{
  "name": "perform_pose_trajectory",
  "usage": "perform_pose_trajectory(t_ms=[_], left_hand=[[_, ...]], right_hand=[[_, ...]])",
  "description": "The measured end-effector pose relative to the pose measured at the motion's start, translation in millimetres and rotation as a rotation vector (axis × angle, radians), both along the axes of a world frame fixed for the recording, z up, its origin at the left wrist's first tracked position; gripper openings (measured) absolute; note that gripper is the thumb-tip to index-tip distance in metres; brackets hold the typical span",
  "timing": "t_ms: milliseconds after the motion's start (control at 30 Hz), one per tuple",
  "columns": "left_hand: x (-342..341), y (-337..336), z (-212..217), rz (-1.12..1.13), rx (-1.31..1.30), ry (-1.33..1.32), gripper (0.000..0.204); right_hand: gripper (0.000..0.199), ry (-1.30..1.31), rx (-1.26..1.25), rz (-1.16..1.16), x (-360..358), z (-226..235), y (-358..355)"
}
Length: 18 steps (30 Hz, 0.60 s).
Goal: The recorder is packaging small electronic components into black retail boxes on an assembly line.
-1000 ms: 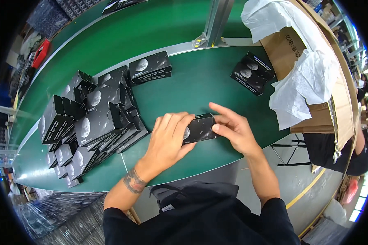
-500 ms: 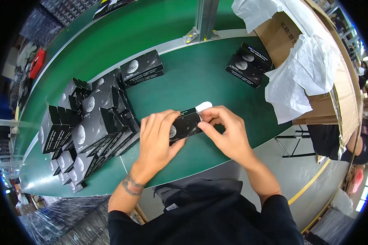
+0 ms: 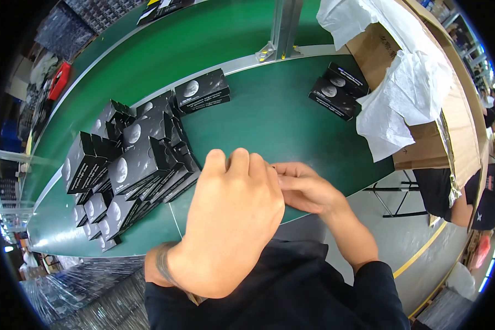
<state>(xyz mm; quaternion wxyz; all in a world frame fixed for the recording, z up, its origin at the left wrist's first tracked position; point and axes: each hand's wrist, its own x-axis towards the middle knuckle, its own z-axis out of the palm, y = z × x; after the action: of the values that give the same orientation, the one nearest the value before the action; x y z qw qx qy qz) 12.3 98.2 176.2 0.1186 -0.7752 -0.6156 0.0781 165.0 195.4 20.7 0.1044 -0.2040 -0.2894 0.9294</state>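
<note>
My left hand [image 3: 234,220] is raised close to the view, its back turned up and its fingers curled away from me. Whatever it grips is hidden behind it. Just to its right, my right hand [image 3: 308,190] meets it with bent fingers, their tips partly covered by the left hand. The small black box seen in my hands earlier does not show. Left of my hands lies a pile of black boxes with a moon picture [image 3: 137,165], several with end flaps standing up.
One black box [image 3: 202,92] stands alone at the table's back. Two more black boxes [image 3: 331,98] lie at the right, beside a large carton [image 3: 418,146] draped with white wrapping [image 3: 393,113]. A metal post [image 3: 286,27] rises behind the green table [image 3: 258,126]. Another person [image 3: 432,192] is at the far right.
My left hand has turned over and come up nearer the view, covering the black box and its white piece. My right hand stays close to it. The view has shifted slightly.
</note>
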Motion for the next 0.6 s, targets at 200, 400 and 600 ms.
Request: perform_pose_trajectory(t_ms=[200,400,600], left_hand=[[-17.6,2.0,-6.0,-0.065,0.000,-0.172,0.017],[-59.4,-10.1,-79.8,0.049,0.098,-0.695,0.066],[-56.9,-9.6,-114.9,0.051,0.156,-0.679,0.066]], right_hand=[[0.030,0.148,-0.140,-0.129,-0.4,0.8,-15.8],[0.037,-0.339,0.576,-0.217,37.4,14.5,47.2],[0.037,-0.802,1.249,-0.358,71.9,-16.4,102.7]])
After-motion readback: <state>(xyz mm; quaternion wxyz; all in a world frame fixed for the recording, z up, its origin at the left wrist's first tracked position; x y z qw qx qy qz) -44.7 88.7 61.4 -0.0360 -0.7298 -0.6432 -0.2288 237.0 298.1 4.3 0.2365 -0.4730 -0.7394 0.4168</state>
